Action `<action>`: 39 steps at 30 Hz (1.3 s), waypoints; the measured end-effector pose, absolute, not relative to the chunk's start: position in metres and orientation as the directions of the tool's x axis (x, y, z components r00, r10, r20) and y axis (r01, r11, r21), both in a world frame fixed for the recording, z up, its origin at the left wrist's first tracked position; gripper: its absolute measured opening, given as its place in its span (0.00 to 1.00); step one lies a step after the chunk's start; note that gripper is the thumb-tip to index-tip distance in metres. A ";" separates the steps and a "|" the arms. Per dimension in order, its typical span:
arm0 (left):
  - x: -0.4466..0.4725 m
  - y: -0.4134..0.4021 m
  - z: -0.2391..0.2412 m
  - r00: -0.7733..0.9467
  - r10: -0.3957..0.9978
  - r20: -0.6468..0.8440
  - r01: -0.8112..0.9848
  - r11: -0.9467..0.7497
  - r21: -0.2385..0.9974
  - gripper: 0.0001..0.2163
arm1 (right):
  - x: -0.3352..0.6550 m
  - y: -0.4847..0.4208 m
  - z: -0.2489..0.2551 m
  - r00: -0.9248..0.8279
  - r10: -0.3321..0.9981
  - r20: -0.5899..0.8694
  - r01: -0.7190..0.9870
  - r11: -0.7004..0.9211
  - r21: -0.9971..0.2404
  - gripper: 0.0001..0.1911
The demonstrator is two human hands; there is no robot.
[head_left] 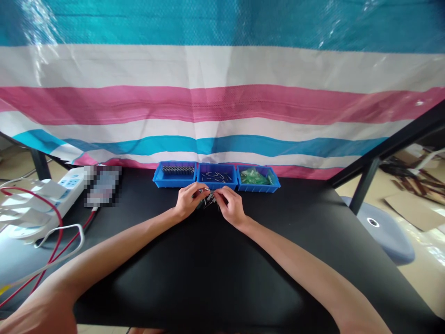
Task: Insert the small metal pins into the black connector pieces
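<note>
My left hand (190, 200) and my right hand (230, 205) meet over the black table, just in front of the blue bins. The fingers of both are closed in a pinch, fingertips close together. A tiny pale, shiny piece shows at the left fingertips; what the right fingertips hold is too small to make out. Below and between the hands lies a small heap of thin metal pieces (209, 200), partly hidden by the fingers. Behind them, the middle blue bin (217, 184) holds loose slim metal pins (217, 176).
The left blue bin (174, 183) holds a row of small metal cylinders (178, 170); the right blue bin (259, 188) holds green pieces (254, 176). A white power strip (71, 183), red cable (60, 227) and blurred-out device (103, 184) lie left. A striped sheet (215, 104) hangs behind; a grey stool (385, 234) stands right.
</note>
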State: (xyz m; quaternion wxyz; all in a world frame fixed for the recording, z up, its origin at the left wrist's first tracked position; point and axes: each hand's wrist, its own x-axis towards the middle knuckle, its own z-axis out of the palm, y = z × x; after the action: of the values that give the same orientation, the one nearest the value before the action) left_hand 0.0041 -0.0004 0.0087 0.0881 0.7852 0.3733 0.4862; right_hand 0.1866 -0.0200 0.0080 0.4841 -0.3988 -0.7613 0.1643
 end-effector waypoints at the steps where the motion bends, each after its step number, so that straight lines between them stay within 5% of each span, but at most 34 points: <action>1: 0.004 -0.001 0.009 0.251 0.663 0.706 0.494 -0.715 0.495 0.06 | 0.187 -0.020 0.008 -0.216 0.765 0.606 0.451 0.629 -0.633 0.09; 16: 0.005 -0.003 0.011 0.270 0.675 0.687 0.465 -0.716 0.520 0.09 | 0.185 -0.019 0.005 -0.300 0.755 0.583 0.444 0.651 -0.616 0.09; 23: 0.007 -0.002 0.010 0.207 0.750 0.629 0.425 -0.648 0.633 0.14 | 0.190 -0.014 0.008 0.063 0.882 0.467 0.428 0.399 -0.811 0.15; 28: 0.007 -0.004 0.010 0.198 0.752 0.629 0.430 -0.643 0.634 0.10 | 0.192 -0.009 0.007 0.098 0.914 0.394 0.382 0.331 -0.863 0.19; 33: 0.006 -0.005 0.010 0.181 0.769 0.613 0.428 -0.623 0.655 0.09 | 0.190 -0.011 0.004 -0.025 0.886 0.464 0.452 0.424 -0.785 0.14; 39: 0.006 -0.005 0.009 0.128 0.785 0.606 0.384 -0.603 0.700 0.08 | 0.184 -0.016 -0.001 -0.255 0.807 0.533 0.655 0.549 -0.519 0.07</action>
State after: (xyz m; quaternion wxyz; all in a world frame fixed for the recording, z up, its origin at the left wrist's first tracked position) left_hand 0.0059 -0.0052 0.0085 0.1917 0.7262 0.4024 0.5234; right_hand 0.1840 -0.0160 -0.0008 0.3956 -0.4649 -0.7862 0.0958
